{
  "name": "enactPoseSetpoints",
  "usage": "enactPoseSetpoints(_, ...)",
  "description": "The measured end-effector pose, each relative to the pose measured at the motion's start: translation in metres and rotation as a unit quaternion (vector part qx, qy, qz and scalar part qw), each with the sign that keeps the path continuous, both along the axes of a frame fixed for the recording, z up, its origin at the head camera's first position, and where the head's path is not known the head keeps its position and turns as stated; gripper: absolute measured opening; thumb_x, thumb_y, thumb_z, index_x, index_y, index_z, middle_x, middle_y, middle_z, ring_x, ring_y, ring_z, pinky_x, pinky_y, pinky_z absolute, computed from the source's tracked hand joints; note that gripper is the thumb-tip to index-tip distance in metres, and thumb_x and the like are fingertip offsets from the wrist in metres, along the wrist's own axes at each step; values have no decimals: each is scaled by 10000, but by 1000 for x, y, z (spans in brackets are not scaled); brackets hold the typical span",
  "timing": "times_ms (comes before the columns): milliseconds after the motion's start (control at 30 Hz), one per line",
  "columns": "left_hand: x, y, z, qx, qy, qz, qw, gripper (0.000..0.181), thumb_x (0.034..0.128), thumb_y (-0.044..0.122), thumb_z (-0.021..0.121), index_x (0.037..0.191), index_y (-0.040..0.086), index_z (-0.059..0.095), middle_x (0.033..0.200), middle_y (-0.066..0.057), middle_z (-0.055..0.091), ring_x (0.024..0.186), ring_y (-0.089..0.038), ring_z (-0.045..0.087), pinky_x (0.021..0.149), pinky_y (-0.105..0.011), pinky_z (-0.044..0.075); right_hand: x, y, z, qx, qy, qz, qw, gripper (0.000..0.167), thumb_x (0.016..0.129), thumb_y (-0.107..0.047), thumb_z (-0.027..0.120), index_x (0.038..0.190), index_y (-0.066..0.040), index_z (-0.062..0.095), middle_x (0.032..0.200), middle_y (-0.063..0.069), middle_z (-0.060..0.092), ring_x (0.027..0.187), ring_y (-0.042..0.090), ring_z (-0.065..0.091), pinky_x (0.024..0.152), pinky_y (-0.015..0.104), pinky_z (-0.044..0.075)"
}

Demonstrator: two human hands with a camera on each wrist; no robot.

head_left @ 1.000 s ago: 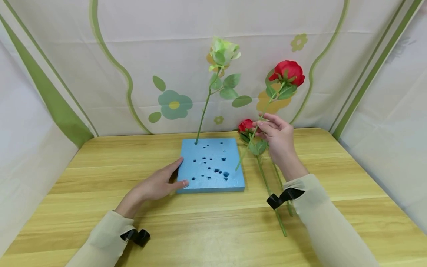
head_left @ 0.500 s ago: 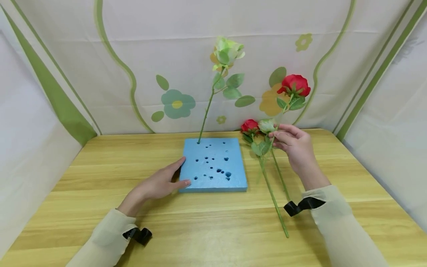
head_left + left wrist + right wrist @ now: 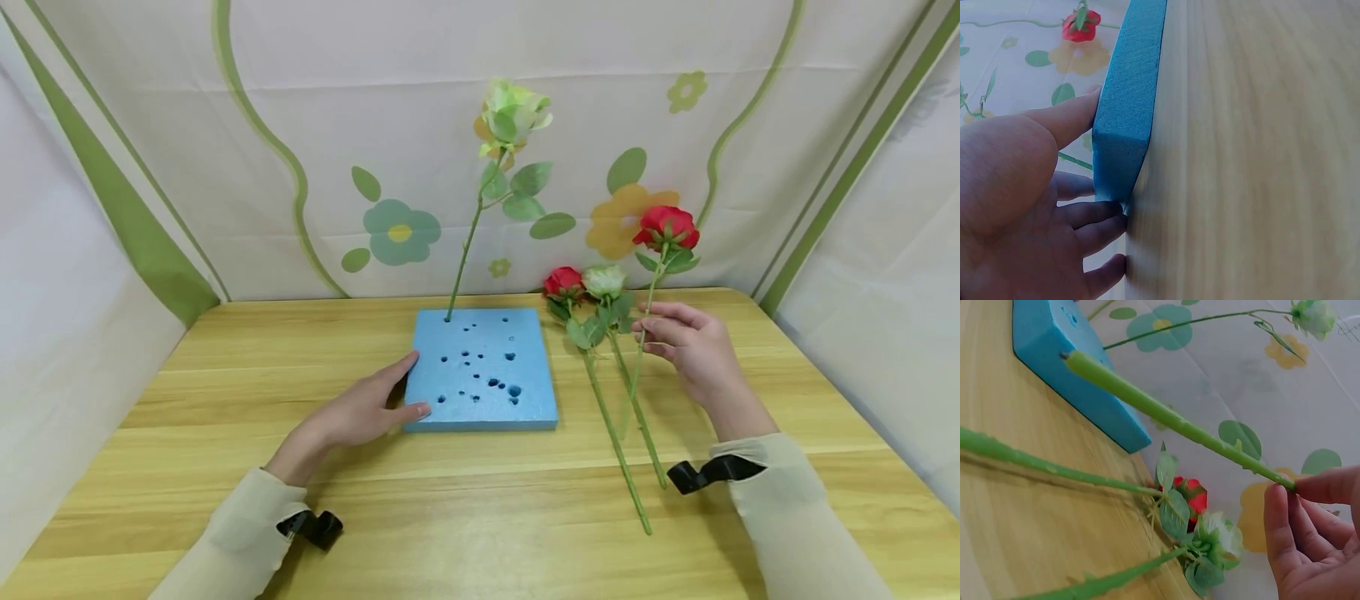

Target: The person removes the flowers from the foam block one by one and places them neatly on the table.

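A square blue foam block with several holes in its top lies on the table. One pale green rose stands slightly tilted, its stem in the hole at the block's far left. My left hand rests against the block's left side, fingers fairly straight and thumb on the near left corner. To the right, my right hand pinches the stem of a red rose between thumb and fingertips. In the right wrist view the cut end of that stem points toward the block.
On the wooden table, between block and right hand, lie another red rose and a pale green rose, stems toward the near edge. A printed cloth hangs behind the table, with more cloth at both sides.
My right hand has moved right and down with the red rose, away from the block, uncovering the lying green rose. My left hand stays at the block.
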State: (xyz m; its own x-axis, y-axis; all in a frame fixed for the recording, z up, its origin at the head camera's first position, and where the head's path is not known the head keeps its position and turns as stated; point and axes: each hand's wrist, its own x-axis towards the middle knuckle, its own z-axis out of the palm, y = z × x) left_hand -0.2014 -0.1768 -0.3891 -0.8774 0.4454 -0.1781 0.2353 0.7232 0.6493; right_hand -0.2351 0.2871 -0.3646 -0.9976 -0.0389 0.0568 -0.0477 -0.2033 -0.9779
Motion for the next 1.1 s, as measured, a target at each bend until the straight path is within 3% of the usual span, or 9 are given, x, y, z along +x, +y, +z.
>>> enactPoseSetpoints(600, -1, 1, 0, 32, -2, -5, 10000, 939, 1050, 503, 634, 1719, 97, 114, 1793, -138, 145, 1657, -399, 163, 1324, -620, 215, -1, 32, -12, 559, -531, 341, 9964, 171, 1041, -48, 664, 1096, -177, 761, 962, -19, 808, 869, 98, 750, 763, 206, 631)
enactPoseSetpoints(900, -2, 2, 0, 1, -8, -2, 10000, 941, 1049, 509, 634, 1719, 102, 114, 1793, -137, 147, 1658, -395, 164, 1326, -615, 214, -4, 46, -20, 1067, -547, 484, 9916, 190, 1074, -69, 607, 1177, -129, 755, 989, -58, 813, 924, 71, 770, 763, 206, 626)
enactPoseSetpoints(1100, -2, 1, 0, -8, 30, -23, 10000, 941, 1052, 511, 627, 1716, 85, 115, 1789, -156, 148, 1653, -413, 166, 1319, -628, 218, -7, 51, -26, 1138, -666, 523, 9899, 191, 1063, -65, 630, 1113, -169, 783, 957, -36, 821, 894, 77, 772, 727, 218, 624)
